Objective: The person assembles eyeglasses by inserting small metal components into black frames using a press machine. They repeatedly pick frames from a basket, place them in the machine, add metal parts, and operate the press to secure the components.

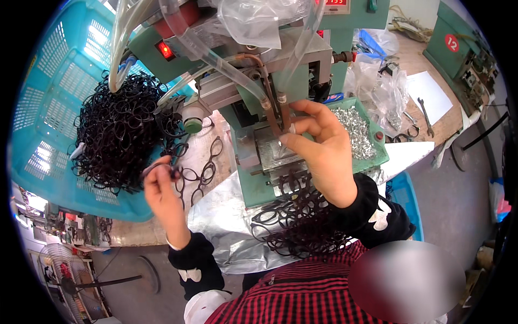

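My left hand [159, 186] pinches a black eyeglass frame [162, 170] at the edge of a heap of black frames [120, 132] in a turquoise basket [48, 108]. My right hand [321, 146] is raised at the green bench machine [259, 162], with its fingertips closed on a small part at the machine's metal jig [280, 148]; the part itself is too small to make out. More black frames [297, 216] are piled on a silver sheet [226, 216] below the machine, in front of me.
A green tray of small silver metal parts [359, 129] sits right of the machine. Clear hoses [205, 51] hang over the machine. Plastic bags [377, 92], white paper [429, 94] and a wrench [425, 116] lie on the wooden bench at right. Loose frames [202, 173] lie between basket and machine.
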`<state>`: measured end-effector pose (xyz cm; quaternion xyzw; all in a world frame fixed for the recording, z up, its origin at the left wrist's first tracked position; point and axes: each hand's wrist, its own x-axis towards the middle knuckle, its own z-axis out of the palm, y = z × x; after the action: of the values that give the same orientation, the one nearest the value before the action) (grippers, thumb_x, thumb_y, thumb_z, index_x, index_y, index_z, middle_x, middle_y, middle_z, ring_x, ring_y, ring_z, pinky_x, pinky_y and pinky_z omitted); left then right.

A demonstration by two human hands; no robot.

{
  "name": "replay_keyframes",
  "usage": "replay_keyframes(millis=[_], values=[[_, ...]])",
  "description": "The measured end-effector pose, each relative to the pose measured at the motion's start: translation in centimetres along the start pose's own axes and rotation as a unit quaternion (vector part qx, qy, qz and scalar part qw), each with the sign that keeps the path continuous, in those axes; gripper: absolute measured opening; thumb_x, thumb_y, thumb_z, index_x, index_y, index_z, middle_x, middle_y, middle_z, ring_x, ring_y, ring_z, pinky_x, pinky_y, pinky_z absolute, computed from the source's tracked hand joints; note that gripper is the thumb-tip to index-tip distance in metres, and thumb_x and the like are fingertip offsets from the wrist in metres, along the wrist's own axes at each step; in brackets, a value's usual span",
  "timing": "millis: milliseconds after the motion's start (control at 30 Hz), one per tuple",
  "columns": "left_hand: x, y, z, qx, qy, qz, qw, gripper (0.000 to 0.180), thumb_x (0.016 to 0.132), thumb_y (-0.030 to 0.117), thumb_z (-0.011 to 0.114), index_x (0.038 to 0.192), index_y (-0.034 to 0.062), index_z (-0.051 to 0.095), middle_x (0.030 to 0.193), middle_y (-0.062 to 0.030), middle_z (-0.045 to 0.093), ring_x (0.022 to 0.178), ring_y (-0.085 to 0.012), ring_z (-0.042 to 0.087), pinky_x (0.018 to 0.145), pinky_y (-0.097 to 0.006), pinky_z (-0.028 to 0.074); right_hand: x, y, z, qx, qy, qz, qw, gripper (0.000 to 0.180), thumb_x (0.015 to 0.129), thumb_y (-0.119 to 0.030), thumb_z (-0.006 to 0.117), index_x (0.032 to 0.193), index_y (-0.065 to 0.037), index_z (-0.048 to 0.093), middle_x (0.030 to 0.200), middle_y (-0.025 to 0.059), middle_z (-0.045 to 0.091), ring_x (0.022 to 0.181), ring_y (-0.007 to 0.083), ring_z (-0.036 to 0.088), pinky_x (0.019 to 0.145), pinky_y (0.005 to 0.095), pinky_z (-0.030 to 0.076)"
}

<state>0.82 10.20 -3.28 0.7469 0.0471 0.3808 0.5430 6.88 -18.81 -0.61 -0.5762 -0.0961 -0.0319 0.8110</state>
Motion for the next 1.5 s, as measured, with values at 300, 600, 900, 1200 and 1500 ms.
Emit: replay_keyframes(millis=[300, 600, 900, 1200, 1500], values=[[-4.1, 8.6, 8.7, 0.001, -0.341, 0.417, 0.843, 0.036, 0.077, 0.004, 0.070, 0.113, 0.0029, 0.072, 0.119, -0.0178, 0.065, 0.075, -0.0267, 0.061, 0.064, -0.035, 0.051, 0.3, -1.3, -3.7, -0.320, -0.061, -0.157, 0.932, 0.030, 0.082, 0.000, 0.065, 0.112, -0.002, 0.068, 0.121, 0.0136, 0.067, 0.108, 0.0257, 0.065, 0.097, 0.0358, 0.049], [-4.9, 9.1, 9.0, -0.013, -0.275, 0.500, 0.821, 0.038, 0.074, 0.004, 0.074, 0.111, 0.0050, 0.071, 0.119, -0.0174, 0.065, 0.092, -0.0334, 0.068, 0.081, -0.045, 0.061, -0.8, 0.1, -7.9, -0.417, 0.024, -0.272, 0.867, 0.022, 0.076, -0.010, 0.077, 0.098, -0.010, 0.076, 0.114, 0.0179, 0.066, 0.108, 0.0376, 0.060, 0.094, 0.0424, 0.048], [-5.7, 7.8, 6.3, -0.005, -0.267, 0.410, 0.872, 0.035, 0.077, -0.001, 0.071, 0.112, 0.0037, 0.071, 0.125, -0.0204, 0.064, 0.087, -0.0330, 0.069, 0.075, -0.041, 0.059, -0.6, 0.9, -2.1, -0.413, -0.016, -0.349, 0.841, 0.016, 0.071, -0.013, 0.081, 0.086, -0.011, 0.077, 0.101, 0.0117, 0.070, 0.103, 0.0335, 0.065, 0.086, 0.0414, 0.053], [-4.1, 6.0, 12.0, 0.042, -0.292, 0.535, 0.792, 0.038, 0.073, 0.004, 0.073, 0.110, 0.0086, 0.074, 0.118, -0.0108, 0.068, 0.075, -0.0225, 0.059, 0.065, -0.032, 0.054, 1.8, 3.1, -13.1, -0.179, 0.281, -0.197, 0.922, 0.013, 0.096, -0.007, 0.065, 0.105, 0.002, 0.068, 0.094, 0.0033, 0.069, 0.088, 0.0099, 0.061, 0.081, 0.0240, 0.048], [-4.4, 5.6, 11.0, 0.026, -0.276, 0.522, 0.807, 0.038, 0.078, 0.009, 0.068, 0.116, 0.0086, 0.071, 0.127, -0.0103, 0.063, 0.087, -0.0244, 0.061, 0.079, -0.037, 0.057, 1.6, 9.0, -15.1, -0.058, 0.242, -0.117, 0.962, 0.020, 0.098, -0.009, 0.061, 0.115, 0.001, 0.066, 0.101, 0.0028, 0.066, 0.092, 0.0105, 0.060, 0.084, 0.0250, 0.047]])
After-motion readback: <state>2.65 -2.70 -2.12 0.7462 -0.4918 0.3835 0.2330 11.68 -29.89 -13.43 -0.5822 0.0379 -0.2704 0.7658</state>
